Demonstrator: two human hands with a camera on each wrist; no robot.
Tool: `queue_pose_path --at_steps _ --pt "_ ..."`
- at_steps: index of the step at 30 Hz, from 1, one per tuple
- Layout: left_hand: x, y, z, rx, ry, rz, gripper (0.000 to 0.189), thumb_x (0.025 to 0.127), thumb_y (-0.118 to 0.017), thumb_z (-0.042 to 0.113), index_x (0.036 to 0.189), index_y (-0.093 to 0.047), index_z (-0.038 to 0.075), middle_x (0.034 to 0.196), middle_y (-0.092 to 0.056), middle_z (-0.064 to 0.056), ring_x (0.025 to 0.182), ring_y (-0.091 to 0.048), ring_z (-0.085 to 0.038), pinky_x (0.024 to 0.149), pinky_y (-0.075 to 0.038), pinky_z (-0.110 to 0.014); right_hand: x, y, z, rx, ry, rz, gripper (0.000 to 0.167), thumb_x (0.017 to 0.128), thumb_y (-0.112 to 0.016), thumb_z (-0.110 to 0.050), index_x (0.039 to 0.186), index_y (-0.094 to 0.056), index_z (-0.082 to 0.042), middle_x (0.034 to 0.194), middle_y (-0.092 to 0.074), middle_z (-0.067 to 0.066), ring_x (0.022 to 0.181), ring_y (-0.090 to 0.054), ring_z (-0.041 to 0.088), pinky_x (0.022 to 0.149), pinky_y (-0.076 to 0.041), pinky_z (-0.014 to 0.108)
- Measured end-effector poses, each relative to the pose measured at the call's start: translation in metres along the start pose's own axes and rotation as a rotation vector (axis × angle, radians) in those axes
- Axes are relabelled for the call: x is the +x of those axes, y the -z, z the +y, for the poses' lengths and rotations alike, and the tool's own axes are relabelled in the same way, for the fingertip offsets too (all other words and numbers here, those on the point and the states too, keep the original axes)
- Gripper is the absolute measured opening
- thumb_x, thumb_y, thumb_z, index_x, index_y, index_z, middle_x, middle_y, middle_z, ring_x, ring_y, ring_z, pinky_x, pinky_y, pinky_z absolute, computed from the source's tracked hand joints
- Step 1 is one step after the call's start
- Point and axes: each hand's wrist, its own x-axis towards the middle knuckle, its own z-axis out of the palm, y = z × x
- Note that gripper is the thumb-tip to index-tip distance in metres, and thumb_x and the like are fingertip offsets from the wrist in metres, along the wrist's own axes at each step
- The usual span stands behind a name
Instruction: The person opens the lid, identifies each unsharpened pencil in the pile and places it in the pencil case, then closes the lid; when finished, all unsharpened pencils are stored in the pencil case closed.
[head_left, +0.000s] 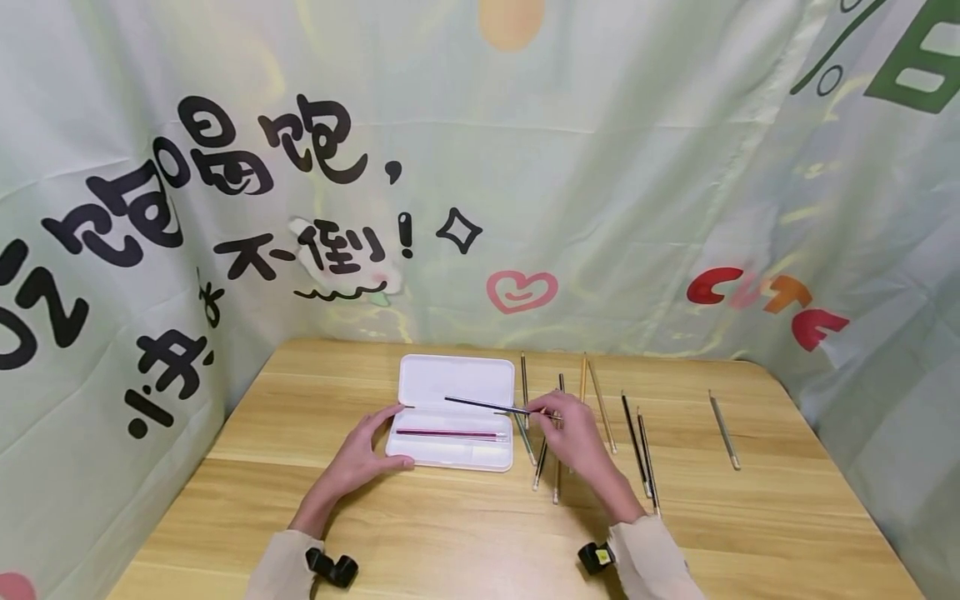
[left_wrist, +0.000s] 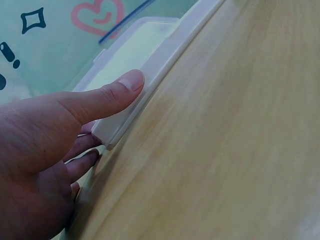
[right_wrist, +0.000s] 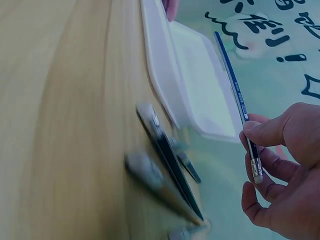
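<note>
A white pencil case lies open on the table, lid folded back. Lengthwise in its lower half is a reddish-purple pencil. My left hand grips the left end of the case, its thumb against the front wall and the other fingers round the end and back. Between thumb and fingers, my right hand pinches a dark blue pencil near its eraser end. That pencil hangs over the right part of the case, its far end pointing left.
Several loose pencils lie right of the case, some beneath my right hand. Two dark pencils lie further right, and a grey pencil is near the right side of the wooden table. A printed curtain hangs behind the table.
</note>
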Motion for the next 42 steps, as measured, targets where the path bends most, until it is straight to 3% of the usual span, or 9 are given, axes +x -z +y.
queue_pose_path --at_steps 7,17,24,34,39,42 --pt "-0.002 0.001 -0.002 -0.008 0.017 0.009 0.095 0.074 -0.093 0.040 0.154 -0.047 0.017 0.159 -0.042 -0.015 0.145 -0.033 -0.046 0.112 -0.027 -0.070 0.011 -0.033 -0.008 -0.022 0.027 -0.017 0.016 0.087 -0.077 0.006 0.093 -0.079 -0.009 0.089 -0.072 0.002 0.083 -0.064 0.017 0.075 -0.052 0.035" --pt "-0.003 0.002 -0.002 0.002 0.008 0.019 0.093 0.074 -0.093 0.042 0.153 -0.048 0.019 0.156 -0.045 -0.015 0.140 -0.040 -0.042 0.111 -0.031 -0.067 0.020 -0.064 -0.019 0.008 -0.008 -0.084 0.011 0.088 -0.077 0.002 0.093 -0.079 -0.008 0.091 -0.074 0.002 0.088 -0.065 0.019 0.081 -0.053 0.039" --pt "-0.004 0.001 0.000 0.000 0.002 0.021 0.094 0.074 -0.093 0.042 0.153 -0.048 0.018 0.156 -0.045 -0.016 0.141 -0.039 -0.043 0.110 -0.031 -0.068 0.022 -0.078 -0.020 -0.016 0.019 -0.122 0.011 0.087 -0.077 0.003 0.093 -0.079 -0.006 0.091 -0.075 0.005 0.086 -0.065 0.020 0.078 -0.053 0.035" --pt "-0.003 0.003 0.000 0.000 -0.010 0.016 0.094 0.074 -0.093 0.041 0.153 -0.048 0.017 0.155 -0.045 -0.018 0.140 -0.040 -0.045 0.109 -0.032 -0.069 0.021 -0.077 -0.024 -0.014 -0.023 -0.128 0.012 0.088 -0.078 0.001 0.097 -0.079 -0.007 0.095 -0.074 0.004 0.088 -0.065 0.018 0.080 -0.055 0.033" --pt "-0.003 0.003 0.000 0.000 -0.011 0.020 0.094 0.074 -0.093 0.041 0.153 -0.048 0.017 0.155 -0.045 -0.017 0.140 -0.039 -0.045 0.109 -0.031 -0.069 0.016 -0.061 -0.024 0.039 -0.057 -0.110 0.013 0.089 -0.076 0.001 0.099 -0.078 -0.007 0.099 -0.074 0.004 0.090 -0.066 0.018 0.080 -0.056 0.036" --pt "-0.002 0.001 0.001 0.001 -0.014 0.013 0.094 0.074 -0.093 0.041 0.153 -0.048 0.016 0.155 -0.045 -0.018 0.140 -0.039 -0.045 0.110 -0.031 -0.069 0.011 -0.044 -0.021 0.050 -0.060 -0.068 0.015 0.088 -0.077 0.003 0.101 -0.077 -0.006 0.099 -0.074 0.005 0.088 -0.065 0.017 0.073 -0.055 0.032"
